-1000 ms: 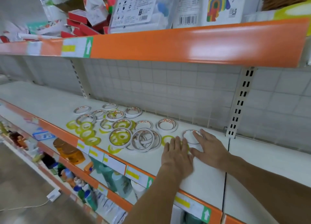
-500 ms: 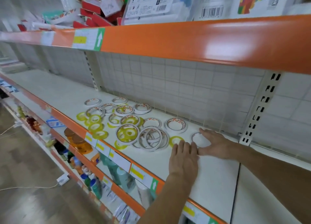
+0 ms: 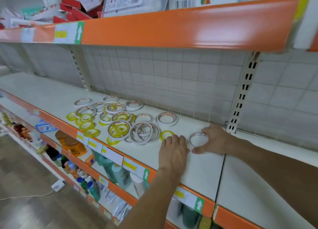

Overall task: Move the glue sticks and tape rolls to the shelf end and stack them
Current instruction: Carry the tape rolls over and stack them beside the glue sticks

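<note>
White shelf (image 3: 197, 170) with an orange lip carries scattered tape rolls (image 3: 120, 123); no glue sticks can be made out; right hand (image 3: 214, 140) curls thumb and fingers round one white roll (image 3: 198, 139); left hand (image 3: 173, 154) lies flat, fingers together, touching a yellow roll (image 3: 166, 134); lower-shelf bottles (image 3: 118, 173) are blurred.

Bright, soft-focus, wide-angle bowed edges

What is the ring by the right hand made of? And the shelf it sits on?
The white ring looks like a tape roll: thin white layers around an open middle, probably paper or foam tape. The shelf seems painted metal, smooth, cream and slightly shiny, with a glossy orange front strip.
</note>
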Demonstrator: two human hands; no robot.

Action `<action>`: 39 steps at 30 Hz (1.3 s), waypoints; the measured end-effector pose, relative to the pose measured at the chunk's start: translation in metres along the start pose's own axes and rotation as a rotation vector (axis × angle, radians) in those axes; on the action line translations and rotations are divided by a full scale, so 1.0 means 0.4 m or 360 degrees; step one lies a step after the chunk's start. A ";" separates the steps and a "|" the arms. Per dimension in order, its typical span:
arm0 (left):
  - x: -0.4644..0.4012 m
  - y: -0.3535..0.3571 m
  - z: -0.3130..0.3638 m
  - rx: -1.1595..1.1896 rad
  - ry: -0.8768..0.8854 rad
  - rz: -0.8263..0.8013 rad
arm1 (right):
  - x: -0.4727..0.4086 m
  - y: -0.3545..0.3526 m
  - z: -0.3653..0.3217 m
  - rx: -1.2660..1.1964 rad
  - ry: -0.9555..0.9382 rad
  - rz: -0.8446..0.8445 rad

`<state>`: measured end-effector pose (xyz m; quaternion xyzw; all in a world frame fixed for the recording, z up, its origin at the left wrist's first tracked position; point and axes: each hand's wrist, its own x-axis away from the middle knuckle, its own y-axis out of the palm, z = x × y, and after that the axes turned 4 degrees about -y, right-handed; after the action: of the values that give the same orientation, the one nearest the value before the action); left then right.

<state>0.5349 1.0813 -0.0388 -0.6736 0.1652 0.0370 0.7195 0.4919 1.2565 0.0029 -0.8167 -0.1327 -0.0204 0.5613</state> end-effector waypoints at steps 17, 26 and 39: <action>0.051 -0.113 0.146 0.0168 0.0286 -0.0439 | 0.353 -0.040 0.147 0.0049 0.0228 0.0108; 0.045 -0.128 0.336 0.0273 0.0669 -0.0525 | 0.553 -0.070 0.229 -0.0011 0.0560 0.0375; 0.150 -0.144 0.660 0.0438 0.1145 -0.0568 | 0.830 -0.044 0.340 -0.0008 0.1113 0.0612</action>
<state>0.6568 1.3249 0.0090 -0.5594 0.2900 -0.3478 0.6942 0.7920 1.4522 0.0292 -0.7718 0.2216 -0.1921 0.5642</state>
